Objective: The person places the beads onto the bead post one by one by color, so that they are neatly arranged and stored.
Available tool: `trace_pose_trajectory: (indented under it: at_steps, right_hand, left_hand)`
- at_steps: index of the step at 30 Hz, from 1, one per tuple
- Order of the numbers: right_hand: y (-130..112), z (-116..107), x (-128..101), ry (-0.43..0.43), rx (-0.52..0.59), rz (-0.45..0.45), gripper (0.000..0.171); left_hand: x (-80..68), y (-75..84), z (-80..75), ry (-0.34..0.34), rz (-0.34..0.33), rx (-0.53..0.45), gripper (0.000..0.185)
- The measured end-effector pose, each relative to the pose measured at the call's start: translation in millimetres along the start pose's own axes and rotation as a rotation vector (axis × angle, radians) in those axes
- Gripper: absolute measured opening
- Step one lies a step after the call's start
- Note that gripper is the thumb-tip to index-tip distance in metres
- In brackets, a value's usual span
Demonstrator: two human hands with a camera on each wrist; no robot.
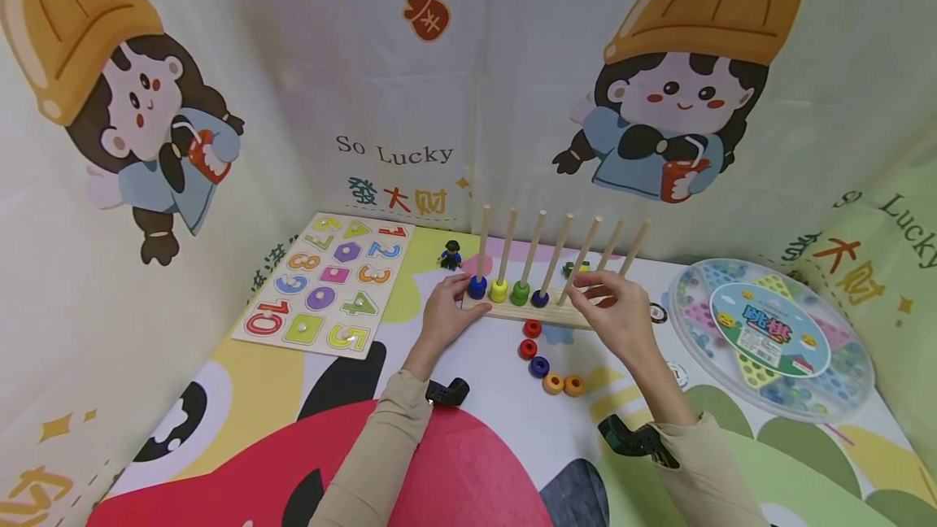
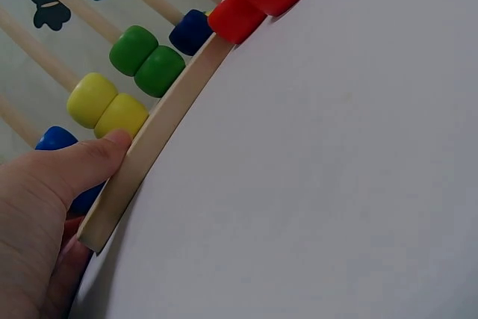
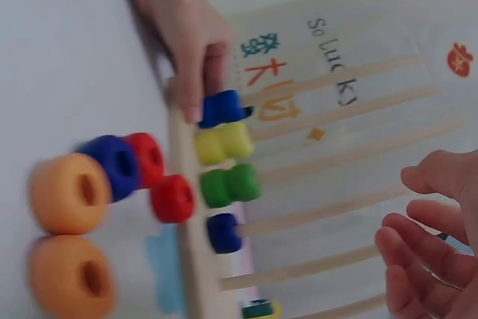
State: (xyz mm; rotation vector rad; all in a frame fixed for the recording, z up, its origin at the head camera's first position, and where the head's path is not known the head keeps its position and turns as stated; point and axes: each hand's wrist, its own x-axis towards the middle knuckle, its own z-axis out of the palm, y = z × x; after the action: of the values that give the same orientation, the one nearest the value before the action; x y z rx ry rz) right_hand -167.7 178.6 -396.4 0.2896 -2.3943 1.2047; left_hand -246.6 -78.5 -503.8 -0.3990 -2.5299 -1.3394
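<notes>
The left hand (image 2: 45, 207) sits closest, its thumb pressed on the near edge of the wooden peg base (image 2: 153, 136), steadying that end without wrapping round it. Just beyond that thumb stand the stacked rings: blue (image 1: 477, 287), yellow (image 1: 499, 290), green (image 1: 520, 293) and a single dark blue (image 1: 540, 298). The right hand (image 1: 615, 311) hovers at the bare pegs (image 1: 586, 254), fingers loosely spread and holding nothing that I can see. Near its wrist side lie the loose rings (image 1: 545, 358), red, blue and orange, on the mat. My worry is those slanted pegs: a knock from the hovering fingers could tilt the base under the light thumb hold, and a brushing sleeve could send a loose ring rolling.
</notes>
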Motion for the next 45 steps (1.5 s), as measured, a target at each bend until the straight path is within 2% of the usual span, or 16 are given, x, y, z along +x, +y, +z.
trace_pose_trajectory:
  at_steps: [5, 11, 19, 32, 45]
  right_hand:
    - [12.6, 7.5, -18.8, -0.1, -0.019, 0.062, 0.026]
    - [25.7, 18.1, -40.6, -0.21, -0.023, 0.086, 0.031]
    - [31.3, 34.8, -60.6, -0.335, -0.075, 0.1, 0.027]
    - [28.8, 42.3, -68.6, -0.349, -0.093, 0.124, 0.02]
    - [27.3, 34.2, -61.2, -0.308, -0.025, 0.104, 0.022]
  left_hand:
    - [0.5, 0.9, 0.9, -0.001, -0.002, 0.002, 0.059]
    - [1.1, 1.2, 0.4, -0.007, -0.011, 0.005, 0.06]
    - [3.1, -0.4, -0.3, -0.009, -0.027, 0.012, 0.06]
    - [1.0, 1.3, -0.3, -0.005, -0.044, 0.003, 0.058]
    - [1.0, 2.6, -0.5, -0.01, -0.039, -0.001, 0.059]
